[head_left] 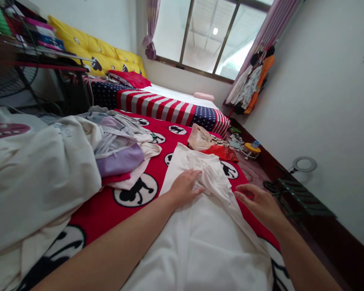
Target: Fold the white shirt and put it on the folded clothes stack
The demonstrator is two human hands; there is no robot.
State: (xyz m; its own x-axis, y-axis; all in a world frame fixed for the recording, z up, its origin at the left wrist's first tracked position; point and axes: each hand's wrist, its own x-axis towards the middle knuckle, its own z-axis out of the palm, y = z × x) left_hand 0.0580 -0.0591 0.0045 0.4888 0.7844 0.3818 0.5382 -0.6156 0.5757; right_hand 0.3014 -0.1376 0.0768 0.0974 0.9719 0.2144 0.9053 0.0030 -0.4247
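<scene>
A white garment (206, 226) lies stretched out in front of me on a red blanket (100, 214) with black-and-white round prints. Its upper part is bunched into wrinkles. My left hand (187, 186) rests on that wrinkled part, fingers laid over the cloth and thumb apart. Just off the garment's right edge is my right hand (257, 202), holding nothing, with a gap between thumb and fingers. Beyond the white garment lies a small beige and red garment (210, 143).
A heap of clothes (118, 141) and a large white cloth (48, 178) lie to the left. A fan (9, 68) stands far left. Behind is a bed with a flag-patterned cover (157, 105). On the right are a dark rack (303, 198) and a yellow stool (252, 148).
</scene>
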